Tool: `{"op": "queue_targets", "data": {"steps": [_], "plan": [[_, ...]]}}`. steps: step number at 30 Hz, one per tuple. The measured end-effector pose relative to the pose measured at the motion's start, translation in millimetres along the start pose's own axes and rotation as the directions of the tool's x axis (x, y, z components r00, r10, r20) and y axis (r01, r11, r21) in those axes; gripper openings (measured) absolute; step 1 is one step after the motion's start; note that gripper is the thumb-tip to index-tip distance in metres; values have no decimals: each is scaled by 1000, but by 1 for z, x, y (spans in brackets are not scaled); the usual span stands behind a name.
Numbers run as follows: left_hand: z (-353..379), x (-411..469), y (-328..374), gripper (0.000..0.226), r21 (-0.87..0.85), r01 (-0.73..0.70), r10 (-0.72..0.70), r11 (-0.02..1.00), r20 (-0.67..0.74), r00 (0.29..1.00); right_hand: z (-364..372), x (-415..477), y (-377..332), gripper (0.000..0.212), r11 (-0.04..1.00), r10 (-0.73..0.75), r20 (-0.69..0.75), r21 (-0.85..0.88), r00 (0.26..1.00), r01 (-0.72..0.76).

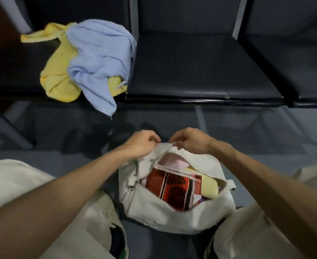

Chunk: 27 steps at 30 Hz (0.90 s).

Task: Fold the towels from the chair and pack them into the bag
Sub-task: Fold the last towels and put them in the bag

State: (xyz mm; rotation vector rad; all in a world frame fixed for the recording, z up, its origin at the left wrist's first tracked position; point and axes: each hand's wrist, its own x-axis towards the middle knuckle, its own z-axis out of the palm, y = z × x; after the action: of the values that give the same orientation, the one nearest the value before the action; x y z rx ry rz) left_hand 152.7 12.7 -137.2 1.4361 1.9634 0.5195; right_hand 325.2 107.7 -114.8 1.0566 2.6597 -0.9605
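I had the bag (154,208) on the floor (69,131) between my knees (19,180), low in the middle of the frame, so both arms could reach it without leaning. My left hand (142,143) and right hand (189,141) met at the far end of its opening, just above centre. Each one pinched the white fabric there with curled fingers, the two almost touching. I held that end so I could pull the mouth apart or work the zip. I could not tell whether a zip pull sat under my fingertips.

The opening gaped toward me. Inside lay a red patterned cloth (172,187) flat on top, a pink piece (170,160) tucked at the far end and a pale yellow piece (210,186) against the right edge. They looked flat and stacked, and I judged that part of the packing was done and the bag was getting full.

The rest of the job sat in the upper left of the frame. A blue towel (97,53) lay crumpled over a yellow towel (58,79) on the chair (13,68), with one blue corner hanging past the seat's front edge. Neither was folded yet. The middle seat (191,71), above the bag in the frame, was in easy reach, so it looked to me like a handy surface for folding.

With the mouth spread wide, I reckoned the next folded towel would slide in over the red cloth without snagging the edges.
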Motion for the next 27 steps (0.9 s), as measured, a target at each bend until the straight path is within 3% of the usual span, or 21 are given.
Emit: {"op": "queue_targets", "data": {"steps": [5, 8, 12, 14, 17, 20, 21, 24, 27], "plan": [[-94, -3, 7, 24, 173, -109, 128, 979, -104, 986, -37, 35, -54, 19, 989, -106, -114, 90, 988, 116], [-137, -12, -12, 22, 161, -89, 128, 983, -254, 959, -49, 60, -86, 16, 973, -167, -181, 130, 969, 191], [-175, -15, -47, 25, 113, 51, 26, 992, -594, 804, -51, 96, -121, 18, 963, -202, -241, 127, 949, 238], [-188, -17, -58, 26, 90, 113, -25, 990, -659, 751, -48, 116, -137, 21, 962, -192, -287, 136, 939, 238], [-198, -22, -66, 27, 177, 168, -30, 970, -595, 803, -44, 143, -163, 31, 960, -189, -368, 128, 911, 251], [-201, -24, -73, 39, 409, 254, -39, 877, -466, 884, -39, 164, -186, 49, 958, -215, -375, 100, 902, 270], [-202, -24, -77, 43, 477, 271, -57, 836, -417, 907, -36, 172, -190, 48, 967, -228, -358, 28, 905, 255], [-203, -25, -84, 48, 532, 317, -182, 785, -291, 939, -31, 184, -194, 14, 980, -198, -406, -82, 892, 180], [-204, -27, -75, 46, 520, 345, -183, 782, -338, 923, -40, 186, -193, 23, 977, -165, -524, 27, 836, 209]]}}
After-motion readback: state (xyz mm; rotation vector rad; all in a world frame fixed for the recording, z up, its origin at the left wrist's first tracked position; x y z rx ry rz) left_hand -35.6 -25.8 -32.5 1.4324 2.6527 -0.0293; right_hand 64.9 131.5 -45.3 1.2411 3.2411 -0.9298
